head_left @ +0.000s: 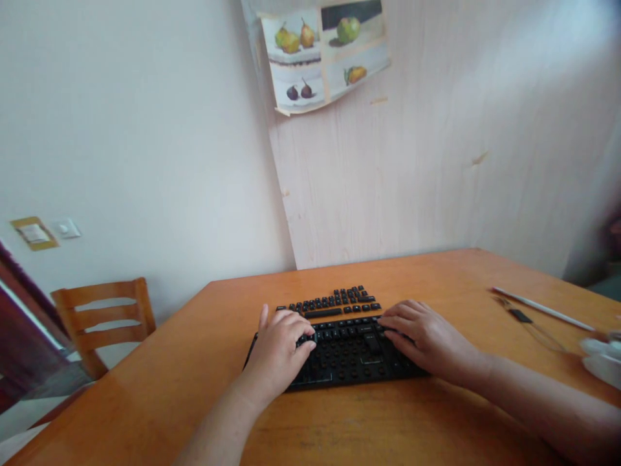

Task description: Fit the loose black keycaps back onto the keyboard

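A black keyboard lies on the wooden table in front of me, with many of its keycaps off and bare switch posts showing. At its left part is my left hand, thumb and forefinger closed around what looks like a small dark keycap, mostly hidden by the fingers; the little finger sticks up. My right hand rests over the keyboard's right part, fingers stretched out and touching its top. Just behind the keyboard, loose black keycaps are laid out in rows, with a long space bar in front.
On the right of the table lie a thin white stick, a dark tool with wire loops and a whitish, translucent object. A wooden chair stands at the left. Fruit pictures hang on the wall.
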The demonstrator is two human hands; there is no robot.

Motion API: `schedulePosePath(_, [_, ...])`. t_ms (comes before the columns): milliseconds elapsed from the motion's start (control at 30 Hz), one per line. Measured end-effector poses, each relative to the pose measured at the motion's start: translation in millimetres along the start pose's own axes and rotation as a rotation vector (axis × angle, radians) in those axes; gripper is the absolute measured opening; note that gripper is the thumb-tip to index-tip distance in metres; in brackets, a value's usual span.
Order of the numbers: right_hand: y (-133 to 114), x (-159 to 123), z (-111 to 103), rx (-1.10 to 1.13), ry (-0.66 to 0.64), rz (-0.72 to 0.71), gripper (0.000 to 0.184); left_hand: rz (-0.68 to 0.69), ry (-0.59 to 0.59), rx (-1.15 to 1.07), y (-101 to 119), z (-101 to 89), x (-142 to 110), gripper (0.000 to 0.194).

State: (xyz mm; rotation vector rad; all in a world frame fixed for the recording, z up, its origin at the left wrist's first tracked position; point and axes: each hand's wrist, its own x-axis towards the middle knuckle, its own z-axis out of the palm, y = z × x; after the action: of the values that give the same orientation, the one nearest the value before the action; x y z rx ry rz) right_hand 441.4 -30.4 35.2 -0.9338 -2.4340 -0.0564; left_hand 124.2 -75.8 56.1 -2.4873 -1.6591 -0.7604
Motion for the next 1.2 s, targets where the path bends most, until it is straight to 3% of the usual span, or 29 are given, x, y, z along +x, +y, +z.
schedulePosePath(167, [-11.0,14.6,-20.0,0.012,-0.114,0.065,0.027,0.06,-0.004,0.008,0.5,6.1,-2.6,0.01])
schedulePosePath(333, [-40.7,41.7,-24.3,0.084,-0.075,0.141,0.021,0.083,0.02,-0.011,3.4,10.0,-3.0,0.009])
schedulePosePath(467, [-69.3,66.8,-8.7,0.241,-0.035,0.18,0.017,0.047,0.021,-0.13,3.1,9.8,-1.9,0.009])
schedulePosePath(600, [-89.8,81.3,14.5,0.476,-0.039,0.306,0.013,0.001,0.044,-0.255,1.5,6.8,-1.1,0.011])
schedulePosePath(767, [-103.2,85.4,39.9,0.85,-0.034,0.514,0.013,-0.044,0.065,-0.389,2.6,4.2,-1.2,0.012])
schedulePosePath(933, [-107.5,86.7,49.9,0.996,0.066,0.529,0.015,-0.123,0.071,-0.613,1.3,6.0,1.9,0.014])
schedulePosePath(1067, [-108.2,83.5,54.1,0.988,0.102,0.504,0.017,-0.2,0.036,-0.772,-2.1,9.2,3.9,0.016])
schedulePosePath(1200, [-107.5,77.0,58.2,0.695,0.175,0.36,0.01,-0.241,0.04,-0.826,-3.8,11.5,3.6,0.017])
